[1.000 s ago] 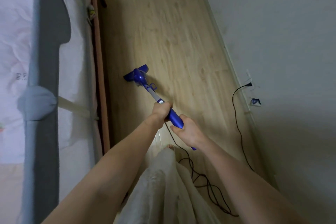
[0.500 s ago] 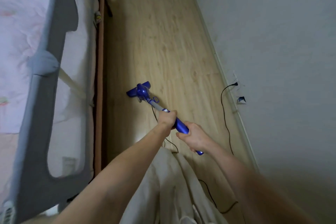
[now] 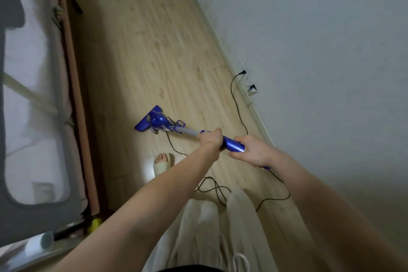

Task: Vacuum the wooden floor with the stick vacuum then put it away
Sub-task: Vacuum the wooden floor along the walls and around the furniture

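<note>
The stick vacuum (image 3: 189,133) lies at a low slant across the middle of the head view, its blue floor head (image 3: 148,120) down on the wooden floor (image 3: 141,51) at about ten o'clock from the hands, its grey tube running back toward four o'clock into the blue handle. The left hand (image 3: 210,139) is clamped round the shaft where grey meets blue, fingers curled over the top. The right hand (image 3: 251,150) grips the handle's rear end just beside it — the two hands close together but not touching, a short stretch of blue showing between them.

A black power cord (image 3: 237,104) trails from the handle's end, loops on the floor at six o'clock from the hands, and runs up to a plug in the wall socket (image 3: 244,71) at one o'clock, low on the white wall (image 3: 309,51). A second strand of cord leaves the vacuum body and passes by a foot in a pale slipper (image 3: 162,164), which stands on the boards at seven o'clock from the left hand. At nine o'clock — along the left edge — stands a grey mesh-sided bed rail (image 3: 28,117), a wooden bed frame (image 3: 77,95) beside it.
</note>
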A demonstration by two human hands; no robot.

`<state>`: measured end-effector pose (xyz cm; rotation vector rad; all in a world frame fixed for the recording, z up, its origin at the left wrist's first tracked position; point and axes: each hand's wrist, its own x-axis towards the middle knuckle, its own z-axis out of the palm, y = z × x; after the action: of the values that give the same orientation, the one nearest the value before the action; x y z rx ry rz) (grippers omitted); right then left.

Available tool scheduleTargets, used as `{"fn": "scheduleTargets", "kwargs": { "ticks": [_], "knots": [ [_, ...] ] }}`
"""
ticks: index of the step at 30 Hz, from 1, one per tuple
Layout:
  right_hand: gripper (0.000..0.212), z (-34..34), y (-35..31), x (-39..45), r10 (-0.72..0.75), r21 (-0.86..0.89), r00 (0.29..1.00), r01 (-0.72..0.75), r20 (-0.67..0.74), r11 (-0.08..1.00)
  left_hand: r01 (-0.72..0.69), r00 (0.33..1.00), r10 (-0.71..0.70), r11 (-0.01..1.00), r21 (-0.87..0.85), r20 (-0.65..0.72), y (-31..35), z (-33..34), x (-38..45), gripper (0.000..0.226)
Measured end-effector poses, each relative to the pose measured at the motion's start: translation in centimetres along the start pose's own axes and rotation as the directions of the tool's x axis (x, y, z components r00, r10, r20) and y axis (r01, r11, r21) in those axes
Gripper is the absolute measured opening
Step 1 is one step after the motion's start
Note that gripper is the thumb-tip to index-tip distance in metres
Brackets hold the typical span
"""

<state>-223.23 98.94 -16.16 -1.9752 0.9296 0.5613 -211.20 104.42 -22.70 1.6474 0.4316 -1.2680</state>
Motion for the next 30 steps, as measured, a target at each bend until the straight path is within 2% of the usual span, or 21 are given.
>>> {"fn": "scheduleTargets", "kwargs": {
  "ticks": [5,12,17,21,23,27,30],
  "knots": [
    [0.015,0.7,-1.9,2.1,-0.033,0.031,0.999,0.033,0.0,0.999,-0.035,0.997,0.036,0.999,0.02,-0.063,1.7,-1.8,1.2,0.05],
    [0.02,4.8,-7.1,5.8,-0.079,0.091,0.997,0.076,0.026,0.993,-0.059,0.985,0.074,0.993,0.101,-0.159,4.1,-8.1,4.3,0.044],
    [0.016,1.3,-8.9,4.8,-0.094,-0.005,0.99,0.095,0.103,0.995,-0.03,0.992,0.031,1.0,0.008,-0.125,5.6,-8.2,2.5,0.011],
    [0.02,1.0,-9.0,4.6,-0.083,-0.049,0.992,0.088,0.099,0.995,-0.012,0.995,0.011,1.0,-0.014,-0.097,5.8,-7.8,1.8,0.013],
    [0.021,3.0,-9.0,4.9,-0.053,-0.022,0.997,0.054,0.059,0.998,-0.024,0.994,0.025,1.0,0.011,-0.103,5.6,-8.5,2.3,0.011],
    [0.015,7.0,-10.1,5.8,-0.05,-0.05,0.999,0.049,-0.007,0.998,-0.021,0.988,0.029,0.998,0.055,-0.15,5.4,-11.1,3.3,0.021],
    [0.019,6.2,-11.2,5.3,-0.069,-0.072,0.997,0.068,-0.023,0.995,-0.037,0.996,0.037,0.999,0.006,-0.085,6.0,-11.8,2.8,0.017]
  ]
}}
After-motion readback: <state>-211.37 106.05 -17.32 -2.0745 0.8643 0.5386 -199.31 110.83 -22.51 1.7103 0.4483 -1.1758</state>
